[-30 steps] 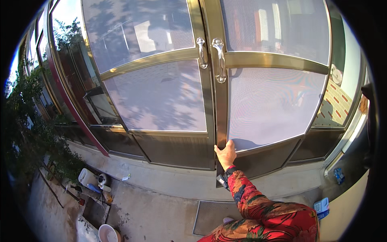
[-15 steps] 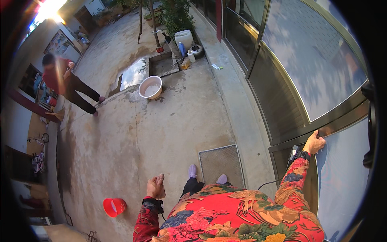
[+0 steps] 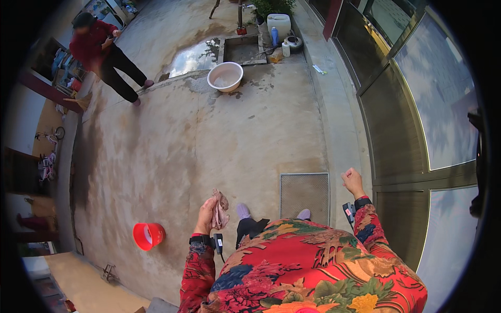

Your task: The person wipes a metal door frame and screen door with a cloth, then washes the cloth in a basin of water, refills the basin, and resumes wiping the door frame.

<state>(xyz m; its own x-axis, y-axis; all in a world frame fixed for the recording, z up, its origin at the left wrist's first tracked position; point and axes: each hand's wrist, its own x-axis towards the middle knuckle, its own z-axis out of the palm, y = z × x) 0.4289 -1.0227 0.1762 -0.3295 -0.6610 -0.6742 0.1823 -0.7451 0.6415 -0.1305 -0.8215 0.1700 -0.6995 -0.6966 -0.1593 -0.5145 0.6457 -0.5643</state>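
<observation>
My left hand (image 3: 205, 215) is closed round a crumpled, pinkish-grey cloth (image 3: 221, 213), held in front of my body with the cloth hanging on its right side. My right hand (image 3: 353, 181) is raised to the right, its fingers curled and nothing visible in them. It is apart from the glazed door (image 3: 399, 214), whose dark frame and pale panes fill the right side. A red bucket (image 3: 150, 236) stands on the concrete to the left of my left hand.
A metal-framed floor mat (image 3: 305, 195) lies just ahead of my feet. Farther off stand a whitish basin (image 3: 225, 77) with water, a puddle, a sunken drain (image 3: 242, 50), and bottles beside a white jerrycan (image 3: 279, 26). Another person (image 3: 107, 52) stands at the far left.
My right hand has come away from the door frame, moving left toward my body. My left hand has risen slightly, and the cloth now shows clearly. The view has turned a little.
</observation>
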